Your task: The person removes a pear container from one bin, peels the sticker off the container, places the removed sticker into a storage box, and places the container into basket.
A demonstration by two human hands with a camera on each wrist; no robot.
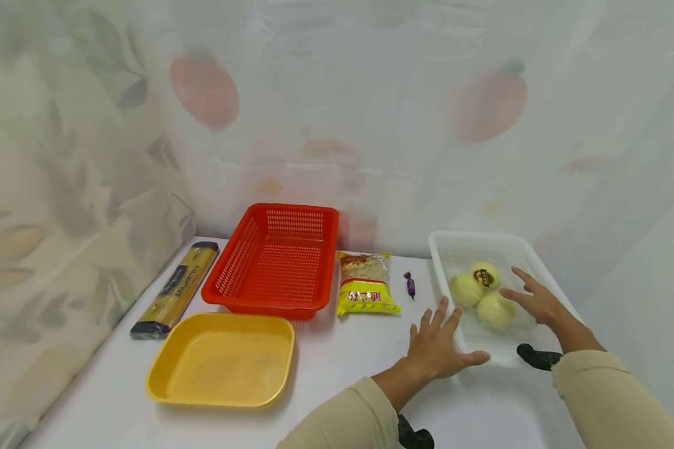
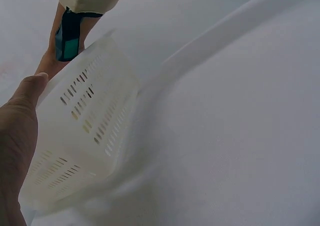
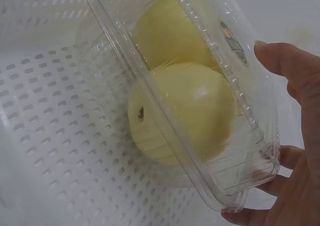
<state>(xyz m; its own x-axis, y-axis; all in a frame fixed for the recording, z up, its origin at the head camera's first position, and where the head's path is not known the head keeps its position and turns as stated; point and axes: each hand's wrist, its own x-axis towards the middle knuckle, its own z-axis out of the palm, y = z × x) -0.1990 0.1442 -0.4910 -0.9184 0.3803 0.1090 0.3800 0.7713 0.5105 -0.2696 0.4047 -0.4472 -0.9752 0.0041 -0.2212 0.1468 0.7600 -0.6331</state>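
A clear plastic box (image 3: 222, 178) of round pale-yellow fruits (image 1: 495, 312) sits inside a white slotted basket (image 1: 542, 271). On its lid is a dark sticker (image 1: 485, 274). My right hand (image 1: 542, 305) is at the right side of this box, thumb and fingers spread. The right wrist view has its thumb beside the lid and its fingertips along the box's edge; firm contact cannot be told. My left hand (image 1: 435, 349) is spread at the basket's left front corner, fingers by the rim. Only its thumb side shows in the left wrist view, near the basket wall (image 2: 82, 136).
Left of the hands lie a small purple-wrapped candy (image 1: 409, 285) and a yellow noodle packet (image 1: 367, 284). Farther left stand a red basket (image 1: 281, 268) and a yellow tray (image 1: 224, 358), with a spaghetti pack (image 1: 176, 290) at the table's left edge. A patterned curtain (image 1: 371, 125) hangs behind.
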